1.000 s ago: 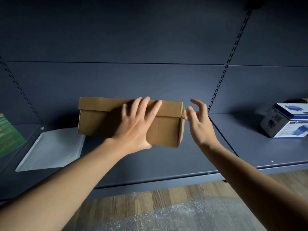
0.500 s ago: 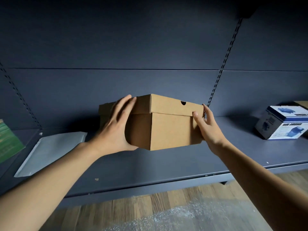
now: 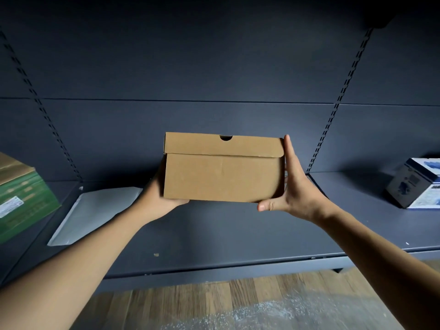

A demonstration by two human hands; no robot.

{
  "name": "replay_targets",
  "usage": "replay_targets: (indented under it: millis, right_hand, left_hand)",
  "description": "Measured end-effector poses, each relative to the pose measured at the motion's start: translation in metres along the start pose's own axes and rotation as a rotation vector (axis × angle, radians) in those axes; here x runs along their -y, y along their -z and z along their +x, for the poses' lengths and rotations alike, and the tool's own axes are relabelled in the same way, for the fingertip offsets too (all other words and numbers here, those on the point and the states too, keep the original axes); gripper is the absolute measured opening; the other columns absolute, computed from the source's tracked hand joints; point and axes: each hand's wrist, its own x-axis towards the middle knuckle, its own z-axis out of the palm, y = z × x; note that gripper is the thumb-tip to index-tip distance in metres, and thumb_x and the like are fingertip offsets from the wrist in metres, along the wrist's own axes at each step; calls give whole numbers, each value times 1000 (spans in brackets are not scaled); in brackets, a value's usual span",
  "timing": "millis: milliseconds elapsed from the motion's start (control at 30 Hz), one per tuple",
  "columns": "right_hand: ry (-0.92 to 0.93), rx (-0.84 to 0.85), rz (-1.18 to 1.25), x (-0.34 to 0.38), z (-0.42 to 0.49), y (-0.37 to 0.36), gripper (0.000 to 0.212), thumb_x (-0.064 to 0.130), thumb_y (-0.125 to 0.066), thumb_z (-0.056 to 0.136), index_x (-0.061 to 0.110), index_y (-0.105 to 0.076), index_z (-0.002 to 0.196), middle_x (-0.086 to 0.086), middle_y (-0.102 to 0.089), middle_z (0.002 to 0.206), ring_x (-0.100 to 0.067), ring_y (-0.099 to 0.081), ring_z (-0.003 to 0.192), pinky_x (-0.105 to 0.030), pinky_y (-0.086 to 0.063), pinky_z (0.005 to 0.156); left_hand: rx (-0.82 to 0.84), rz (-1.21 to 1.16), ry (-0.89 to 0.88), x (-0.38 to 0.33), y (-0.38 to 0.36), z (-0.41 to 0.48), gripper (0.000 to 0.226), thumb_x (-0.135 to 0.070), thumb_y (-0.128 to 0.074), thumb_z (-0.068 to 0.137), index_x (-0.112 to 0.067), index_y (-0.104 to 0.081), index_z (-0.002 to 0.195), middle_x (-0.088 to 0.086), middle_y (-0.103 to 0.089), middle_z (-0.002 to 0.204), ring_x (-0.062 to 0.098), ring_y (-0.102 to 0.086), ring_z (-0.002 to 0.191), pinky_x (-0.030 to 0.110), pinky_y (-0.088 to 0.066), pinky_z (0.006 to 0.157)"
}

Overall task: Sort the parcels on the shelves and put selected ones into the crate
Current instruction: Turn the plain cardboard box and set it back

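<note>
Four parcels are in view, one held and three on the shelf [image 3: 238, 239].

The held one is a plain brown cardboard box [image 3: 223, 177] with a fitted lid that has one half-round notch at its top front edge. It is level, its long face toward the camera, in the air above the middle of the shelf and touching nothing but the two hands.

The left hand [image 3: 157, 198] cups the lower left corner: the thumb lies under the bottom front edge, and the fingers are hidden behind the box, so how they lie cannot be told. The right hand [image 3: 297, 194] is flat against the right end, its fingers [image 3: 289, 158] straight and close together, pointing up to the lid, with the thumb stretched sideways under the bottom edge.

On the shelf there are:
- one flat white padded mailer [image 3: 95, 210], left of the held box
- one green carton [image 3: 21, 198] with a white label, at the left edge
- one blue-and-white printed box [image 3: 416, 186], far right and well apart from the others

Two slotted uprights run up the dark back panel, one on the left [image 3: 42, 110] and one on the right [image 3: 333, 110]. Below the shelf are a wood-plank floor [image 3: 190, 303] and one sheet of bubble wrap [image 3: 262, 315].
</note>
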Motion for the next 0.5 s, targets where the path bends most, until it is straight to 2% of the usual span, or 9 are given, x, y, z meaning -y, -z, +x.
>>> replay_targets:
  millis: [33, 67, 133, 200, 333, 400, 433, 467, 500]
  right_hand:
    - [6, 15, -50, 2, 0, 0, 151, 55, -90, 44, 45, 23, 143, 12, -5, 157, -11, -14, 146, -43, -20, 120]
    - [22, 25, -99, 3, -1, 1, 151, 51, -89, 43, 39, 23, 143, 13, -2, 156, -5, -10, 145, -32, -16, 120]
    - [59, 44, -163, 7, -1, 3, 150, 47, -89, 43, 34, 23, 143, 16, 4, 155, 16, 1, 138, -6, -6, 111]
    - [87, 63, -190, 10, 0, 5, 149, 46, -90, 44, 36, 22, 142, 16, 8, 156, 25, 10, 134, 3, -2, 105]
    - [198, 102, -257, 11, 2, 3, 145, 56, -86, 45, 46, 17, 146, 7, 19, 160, 8, 12, 144, -2, -6, 109]
    - [231, 81, -312, 11, 3, 2, 142, 54, -90, 48, 53, 12, 146, 5, 14, 162, -3, 2, 149, -13, -15, 114]
    - [250, 52, -339, 10, 4, 2, 139, 50, -92, 49, 52, 6, 147, 2, 7, 161, -10, -7, 149, -24, -22, 116]
    - [279, 15, -355, 10, 5, 1, 133, 49, -91, 50, 48, -3, 149, -1, -1, 159, -17, -15, 148, -34, -29, 115]
    - [315, -22, -359, 11, 6, 0, 124, 51, -86, 51, 43, -11, 149, -2, -7, 156, -22, -21, 146, -43, -34, 113]
  left_hand:
    - [-7, -6, 32, 2, 2, 0, 51, -9, -80, 73, -23, -52, 114, -9, -64, 101, 2, -61, 92, 20, -47, 77]
    - [-6, -4, 61, 2, 4, -1, 50, -8, -80, 74, -24, -53, 113, -10, -64, 100, 0, -61, 90, 18, -46, 76]
    - [-5, -10, 110, 4, 8, 0, 51, -10, -81, 74, -26, -53, 114, -10, -64, 102, 3, -61, 94, 20, -47, 79]
    - [-3, -8, 138, 6, 11, -1, 52, -10, -82, 74, -25, -53, 114, -10, -64, 103, 5, -60, 96, 20, -46, 79]
    - [-38, -37, 155, 1, 14, -3, 45, -7, -81, 75, -26, -54, 105, -11, -63, 98, -1, -58, 90, 12, -42, 70]
    - [-86, -47, 155, -3, 16, -4, 44, -5, -81, 74, -30, -55, 100, -12, -63, 96, 1, -60, 90, 14, -45, 72]
    - [-112, -45, 140, -4, 19, -5, 50, -5, -82, 73, -31, -54, 105, -12, -64, 99, 3, -61, 95, 19, -49, 78]
    - [-131, -35, 113, -5, 22, -6, 66, -6, -84, 70, -34, -50, 118, -11, -63, 108, 5, -60, 102, 25, -49, 87]
    - [-144, -13, 74, -7, 25, -7, 90, -9, -87, 66, -39, -38, 135, -9, -57, 123, 6, -56, 113, 29, -46, 96]
